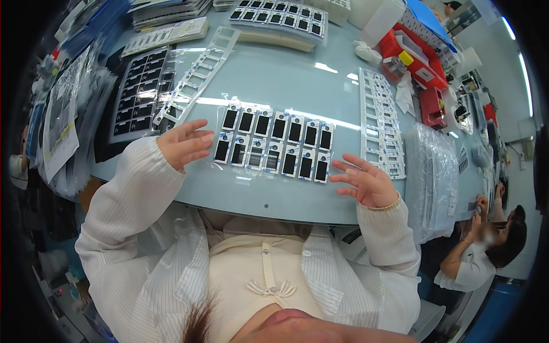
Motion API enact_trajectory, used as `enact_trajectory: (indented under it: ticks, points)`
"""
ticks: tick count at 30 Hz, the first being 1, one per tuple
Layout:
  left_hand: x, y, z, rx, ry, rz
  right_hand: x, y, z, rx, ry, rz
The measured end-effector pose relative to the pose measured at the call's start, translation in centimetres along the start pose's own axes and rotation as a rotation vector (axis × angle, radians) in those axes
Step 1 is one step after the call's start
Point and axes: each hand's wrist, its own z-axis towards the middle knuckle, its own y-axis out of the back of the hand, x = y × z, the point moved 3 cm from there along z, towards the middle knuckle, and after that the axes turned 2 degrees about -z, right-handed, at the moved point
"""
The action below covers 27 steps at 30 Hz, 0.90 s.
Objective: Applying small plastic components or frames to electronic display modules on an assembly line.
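In front of me on the glass-topped table (pixel 309 206) lies a panel of small black rectangles in white frames (pixel 279 130), set in two rows with bits of blue film at their edges. My left hand (pixel 186 144) hovers by its left end, fingers stretched and apart, holding nothing. Off the panel's lower right corner, my right hand (pixel 366 178) is raised with spread fingers and also holds nothing. A slim white lattice frame (pixel 200 77) slants on the table beyond my left hand. Past my right hand lies another white lattice frame (pixel 380 123) with blue bits.
Black rectangles fill a sheet (pixel 140 94) at the left, beside hanging plastic sleeves (pixel 63 126). A stack topped by a similar panel (pixel 280 17) stands at the back. Red bins (pixel 409 54) occupy the back right; clear plastic bags (pixel 433 177) lie nearer. Another person (pixel 480 251) sits at the right.
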Motion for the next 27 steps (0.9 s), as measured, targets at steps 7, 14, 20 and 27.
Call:
enact_trajectory:
  ticks: [7,14,20,27]
  points:
    - [-0.1,0.3,3.0,-0.04,-0.016,0.348,-0.1,-0.4,3.0,-0.168,0.033,-0.197]
    - [-0.9,-0.7,2.0,-0.01,-0.185,0.576,0.3,-1.3,5.1,-0.209,0.272,-0.517]
    - [-6.9,0.7,3.8,0.065,-0.374,0.436,5.8,-4.3,4.8,-0.217,0.457,-0.522]
    - [-17.9,5.0,14.6,-0.286,-0.605,0.509,17.9,-6.1,15.6,-0.361,0.817,-0.688]
